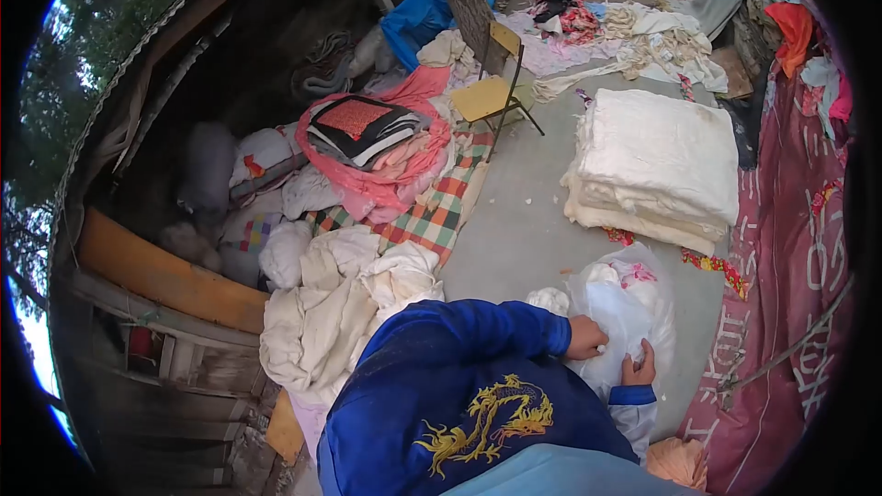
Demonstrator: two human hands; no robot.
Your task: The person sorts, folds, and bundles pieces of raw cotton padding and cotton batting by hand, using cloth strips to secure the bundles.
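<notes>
A white translucent plastic bag [602,303] with pink markings lies on the ground in front of me, with white stuff inside it. My left hand [585,338] is closed on the bag's near left edge, its fingertips bent inward. Close by on the right, my right hand [638,366] has its thumb and fingers curled at the near side of the bag, also gripping the plastic. A small white fluffy bundle [548,300] rests just left of the bag. My blue sleeves partly cover the ground around it.
A folded stack of white quilts [657,161] lies beyond the bag. A yellow chair [482,96] stands near a tree trunk [464,0]. Cream cloth [331,321] is heaped at left, near folded bedding on pink cloth [418,165]. A maroon tarp [781,266] runs along the right.
</notes>
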